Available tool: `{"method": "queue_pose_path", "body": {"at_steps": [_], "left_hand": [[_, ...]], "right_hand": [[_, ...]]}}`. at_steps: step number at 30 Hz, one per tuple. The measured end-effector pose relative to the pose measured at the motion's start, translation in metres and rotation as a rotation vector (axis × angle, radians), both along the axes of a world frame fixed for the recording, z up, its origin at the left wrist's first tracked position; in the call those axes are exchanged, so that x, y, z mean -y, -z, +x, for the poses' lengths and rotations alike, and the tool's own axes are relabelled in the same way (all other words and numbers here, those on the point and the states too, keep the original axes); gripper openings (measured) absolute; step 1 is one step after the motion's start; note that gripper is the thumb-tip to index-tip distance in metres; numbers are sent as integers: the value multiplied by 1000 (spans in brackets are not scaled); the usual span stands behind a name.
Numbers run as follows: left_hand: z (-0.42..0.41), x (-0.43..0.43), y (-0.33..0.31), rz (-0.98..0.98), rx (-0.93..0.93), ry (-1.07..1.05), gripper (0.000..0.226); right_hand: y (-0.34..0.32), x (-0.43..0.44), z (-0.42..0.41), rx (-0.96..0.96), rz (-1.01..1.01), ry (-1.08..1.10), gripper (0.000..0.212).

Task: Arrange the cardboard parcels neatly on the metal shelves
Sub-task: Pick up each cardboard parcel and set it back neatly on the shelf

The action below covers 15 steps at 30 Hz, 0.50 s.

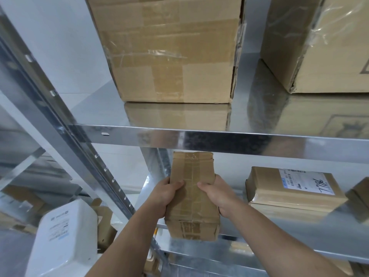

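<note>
I hold the small parcel point(192, 194) between both hands at the left end of the lower shelf point(329, 226), just beneath the front rail of the upper shelf point(219, 140). Its underside is hidden, so I cannot tell whether it rests on the shelf or is carried clear of it. Its long axis runs away from me, front to back into the bay, with the taped seam lying along that axis on the top face and the crumpled far end close under the rail. The left hand point(166, 194) and right hand point(216, 194) clamp the long sides. Each thumb presses on the top face, while the remaining fingers wrap out of sight. To the right on the same shelf, well apart, lies a flat labelled parcel point(295, 188); its print is too small to read apart from handwritten digits. Another parcel point(359, 194) is cut off by the right edge. On the upper shelf stand a large box point(169, 50) and a second large box point(323, 47), both cropped at the top. Lower left, beyond the slotted upright point(79, 136), sits a white container point(65, 236).
</note>
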State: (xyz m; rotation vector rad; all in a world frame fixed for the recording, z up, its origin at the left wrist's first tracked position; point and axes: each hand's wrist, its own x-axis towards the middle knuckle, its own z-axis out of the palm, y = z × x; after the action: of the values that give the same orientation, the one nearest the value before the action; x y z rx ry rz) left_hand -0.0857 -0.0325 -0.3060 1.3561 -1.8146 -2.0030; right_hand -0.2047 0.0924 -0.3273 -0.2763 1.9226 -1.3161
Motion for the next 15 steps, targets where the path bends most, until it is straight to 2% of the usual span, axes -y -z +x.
{"method": "queue_pose_path", "body": {"at_steps": [15], "left_hand": [[-2,1,1,12,13,-8,23]], "right_hand": [[-1,5,2,-31,40,-25,31]]}}
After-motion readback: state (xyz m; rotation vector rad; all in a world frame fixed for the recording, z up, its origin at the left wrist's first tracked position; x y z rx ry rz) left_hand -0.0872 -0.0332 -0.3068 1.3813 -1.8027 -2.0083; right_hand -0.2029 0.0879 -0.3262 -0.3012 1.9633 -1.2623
